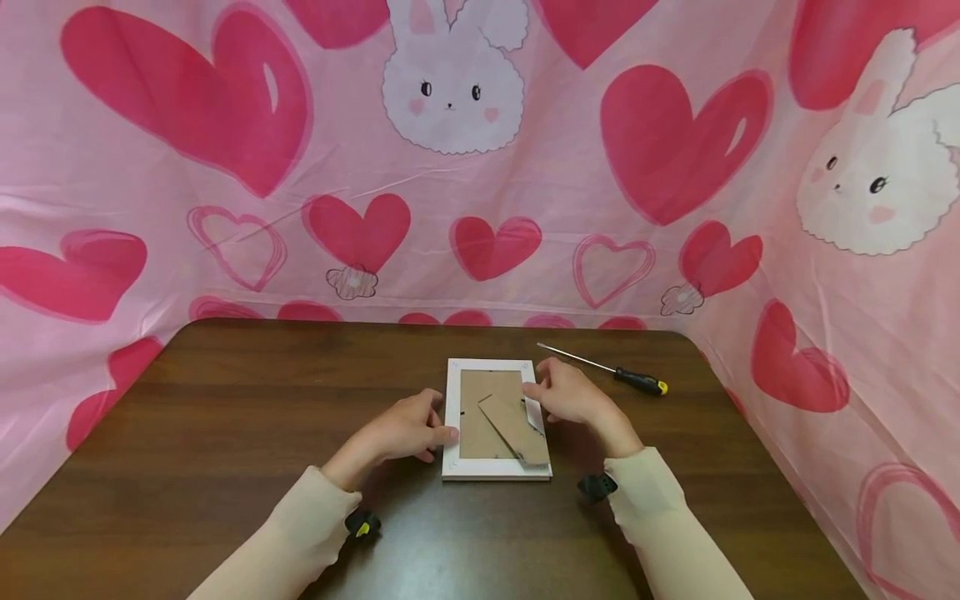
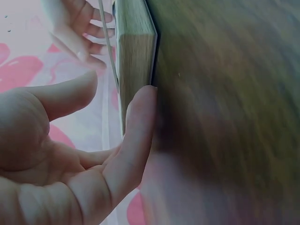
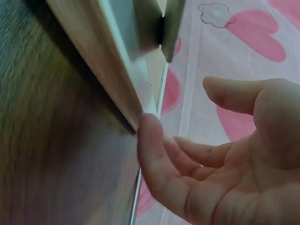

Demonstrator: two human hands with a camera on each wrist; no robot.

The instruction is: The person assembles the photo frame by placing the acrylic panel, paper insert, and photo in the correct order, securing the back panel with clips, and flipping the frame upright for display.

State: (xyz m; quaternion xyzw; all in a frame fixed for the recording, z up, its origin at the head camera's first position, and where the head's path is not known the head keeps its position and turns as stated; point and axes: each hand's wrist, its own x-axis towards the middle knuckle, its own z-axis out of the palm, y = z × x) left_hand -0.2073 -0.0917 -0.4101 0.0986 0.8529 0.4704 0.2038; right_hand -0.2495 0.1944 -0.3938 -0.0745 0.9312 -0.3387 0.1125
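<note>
A white-bordered photo frame (image 1: 453, 392) lies back side up on the table. Its brown backing board (image 1: 487, 380) carries a slanted stand leg (image 1: 517, 427), raised off the board. My left hand (image 1: 408, 427) is at the frame's left side; in the left wrist view a fingertip touches the wooden side edge (image 2: 136, 56) while the thumb stays apart from it. On the opposite side is my right hand (image 1: 573, 393). The right wrist view shows its fingertip against the frame's edge (image 3: 105, 61), near a corner, with the thumb held away. Neither hand pinches the frame.
A screwdriver (image 1: 637, 380) with a black and yellow handle lies right of the frame, beyond the right hand. The dark wooden table (image 1: 300, 375) ends at a pink cloth (image 1: 435, 183) printed with hearts and rabbits, hanging behind and at the sides.
</note>
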